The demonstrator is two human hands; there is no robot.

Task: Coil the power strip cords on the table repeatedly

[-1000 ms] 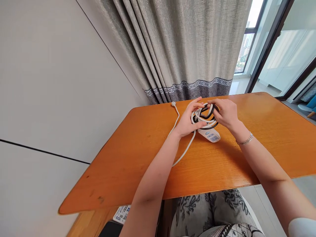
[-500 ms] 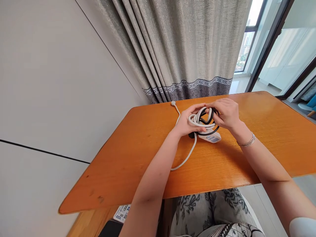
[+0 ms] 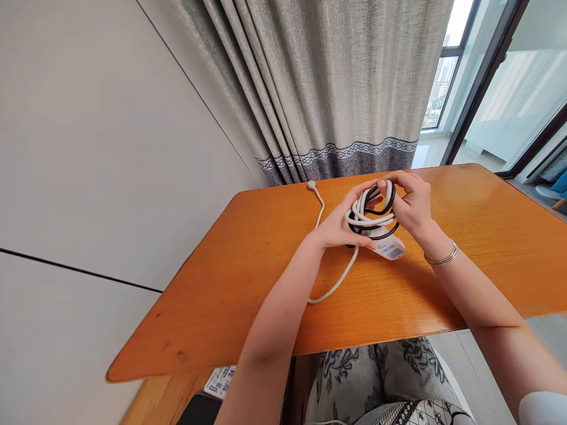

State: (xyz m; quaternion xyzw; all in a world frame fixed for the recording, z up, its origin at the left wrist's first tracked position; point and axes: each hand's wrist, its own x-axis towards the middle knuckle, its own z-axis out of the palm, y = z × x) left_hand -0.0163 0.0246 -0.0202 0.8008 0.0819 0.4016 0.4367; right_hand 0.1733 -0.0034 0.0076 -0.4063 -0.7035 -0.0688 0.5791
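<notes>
A coiled bundle of white and black cable (image 3: 364, 219) is held between both hands above the table. My left hand (image 3: 339, 224) curves around the bundle's left side, thumb below and fingers behind it. My right hand (image 3: 411, 200) pinches the loops at the upper right. Beneath the coil hangs or rests a white power strip (image 3: 390, 247) with a label; I cannot tell whether it touches the table. From the bundle a white cord (image 3: 339, 282) runs down and passes behind my left forearm. It comes out again near the far edge, ending in a white plug (image 3: 311, 185).
The orange wooden table (image 3: 212, 283) has rounded corners. A grey curtain (image 3: 345, 88) hangs behind it, and a pale wall panel (image 3: 88, 147) stands at the left. Under the near edge lie a black object (image 3: 199, 410) and a printed label (image 3: 219, 381). My lap is just below the edge.
Both hands have shifted slightly, with the coil moving a little to the right. The power strip has swung right and tilted. The loops' opening has turned, and the plug stays put.
</notes>
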